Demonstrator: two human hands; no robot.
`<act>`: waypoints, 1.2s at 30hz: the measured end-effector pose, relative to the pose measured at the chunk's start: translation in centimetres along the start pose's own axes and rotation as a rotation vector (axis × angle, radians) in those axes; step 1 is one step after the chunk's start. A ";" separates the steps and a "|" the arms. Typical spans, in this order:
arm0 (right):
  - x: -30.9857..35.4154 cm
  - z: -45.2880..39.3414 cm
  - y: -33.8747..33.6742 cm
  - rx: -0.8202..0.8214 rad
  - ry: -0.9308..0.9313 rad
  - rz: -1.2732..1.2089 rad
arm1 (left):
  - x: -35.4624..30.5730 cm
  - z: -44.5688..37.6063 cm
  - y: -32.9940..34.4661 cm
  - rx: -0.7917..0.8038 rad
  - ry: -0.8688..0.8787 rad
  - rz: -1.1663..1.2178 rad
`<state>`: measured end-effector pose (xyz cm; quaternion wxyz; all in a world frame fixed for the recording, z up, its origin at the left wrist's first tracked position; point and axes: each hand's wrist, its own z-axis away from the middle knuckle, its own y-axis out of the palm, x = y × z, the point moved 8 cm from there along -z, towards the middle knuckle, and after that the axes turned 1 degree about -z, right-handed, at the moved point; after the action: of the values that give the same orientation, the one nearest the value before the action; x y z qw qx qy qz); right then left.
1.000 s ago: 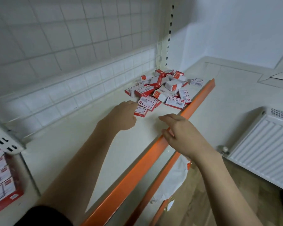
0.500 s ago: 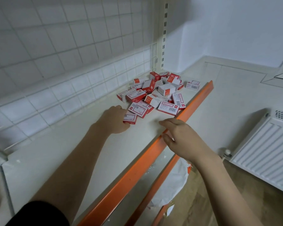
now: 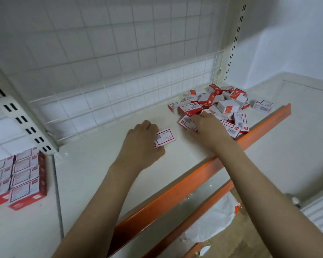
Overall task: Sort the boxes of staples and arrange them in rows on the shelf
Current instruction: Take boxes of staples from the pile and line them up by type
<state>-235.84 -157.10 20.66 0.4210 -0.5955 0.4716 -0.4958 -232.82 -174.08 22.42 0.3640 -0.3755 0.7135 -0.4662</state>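
Boxes of staples [image 3: 220,105], red and white, lie in a loose heap at the far right end of the white shelf [image 3: 86,175], close to the wire grid back panel [image 3: 119,58] and the slotted upright [image 3: 235,40]. They point in many directions, some flat, some on an edge, some on top of others. One box [image 3: 263,106] lies alone just right of the heap, near the orange front rail [image 3: 175,190].

A single staple box [image 3: 165,137] lies flat on the shelf, apart from the heap and to its left, label side up. The left hand [image 3: 141,146] holds this box: the fingers are curled over its left end and the box comes out from under them to the right. The right hand [image 3: 208,129] reaches over the rail to the near edge of the heap. Its fingers are bent down on a flat box [image 3: 186,122] there and seem to grip it, but the fingertips are hidden, so I cannot tell how firmly.

On the next shelf section at the left, beyond the slanted bracket [image 3: 24,123], arranged boxes [image 3: 17,175] stand close together in neat rows, a little blurred.

Below the rail there is a second orange rail [image 3: 190,218], and under it a crumpled white plastic bag [image 3: 211,222] on the lower level. A white radiator [image 3: 321,215] shows at the right edge, beside the white wall [image 3: 296,43].
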 end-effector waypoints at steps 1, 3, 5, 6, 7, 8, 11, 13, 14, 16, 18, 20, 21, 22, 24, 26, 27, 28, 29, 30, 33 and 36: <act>0.3 -0.7 0.2 0.002 0.012 0.025 | 0.2 0.7 -0.6 -0.028 -0.024 0.028; 0.6 -1.7 0.6 -0.012 0.035 0.066 | 0.4 1.8 -1.5 -0.084 -0.050 0.079; 0.6 -2.2 0.9 -0.027 0.056 0.088 | 0.6 2.8 -2.0 -0.131 -0.068 0.121; 0.6 -2.4 1.0 -0.033 0.063 0.097 | 0.7 3.3 -2.1 -0.148 -0.079 0.138; 0.5 -2.5 1.2 -0.037 0.067 0.110 | 0.8 3.7 -2.2 -0.161 -0.092 0.155; 0.4 -2.6 1.3 -0.039 0.071 0.128 | 0.8 4.0 -2.3 -0.172 -0.105 0.170; 0.4 -2.6 1.6 -0.049 0.075 0.158 | 1.0 5.0 -2.1 -0.198 -0.126 0.191; 0.4 -2.6 1.8 -0.060 0.074 0.162 | 1.2 5.5 -1.8 -0.209 -0.151 0.199; 0.4 -2.6 1.8 -0.065 0.073 0.169 | 1.3 5.8 -1.7 -0.215 -0.163 0.202; 0.2 -2.8 1.8 -0.078 0.067 0.170 | 1.3 6.4 -1.6 -0.225 -0.179 0.199; -0.1 -2.9 1.6 -0.092 0.063 0.149 | 1.4 7.0 -1.5 -0.231 -0.205 0.199; 0.1 -2.7 1.4 -0.115 0.034 0.110 | 1.6 7.4 -1.3 -0.232 -0.230 0.194; 0.4 -2.4 1.2 -0.129 0.013 0.078 | 1.6 7.5 -1.2 -0.234 -0.240 0.188; 0.7 -1.9 1.0 -0.141 -0.004 0.032 | 1.6 7.6 -1.2 -0.236 -0.253 0.191; 1.3 -0.8 0.5 -0.167 -0.038 -0.083 | 1.6 8.0 -1.2 -0.248 -0.280 0.213; 2.1 0.6 -0.1 -0.203 -0.092 -0.185 | 1.5 8.6 -1.4 -0.272 -0.305 0.234; 2.5 1.3 -0.2 -0.215 -0.124 -0.231 | 1.5 8.9 -1.4 -0.281 -0.320 0.241; 2.9 2.0 -0.2 -0.216 -0.151 -0.269 | 1.4 9.2 -1.5 -0.290 -0.335 0.247; 3.2 2.6 -0.1 -0.207 -0.179 -0.303 | 1.4 9.5 -1.5 -0.297 -0.351 0.255; 3.6 3.2 0.1 -0.188 -0.205 -0.332 | 1.5 9.8 -1.4 -0.301 -0.366 0.261; 4.5 4.5 0.6 -0.141 -0.266 -0.385 | 1.5 10.8 -1.2 -0.283 -0.392 0.261; 5.5 5.2 1.0 -0.114 -0.329 -0.415 | 1.5 11.7 -1.1 -0.265 -0.386 0.243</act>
<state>-230.53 -162.56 19.93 0.3469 -0.7746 0.2922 -0.4407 -223.11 -180.34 19.69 0.4943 -0.4134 0.7257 -0.2411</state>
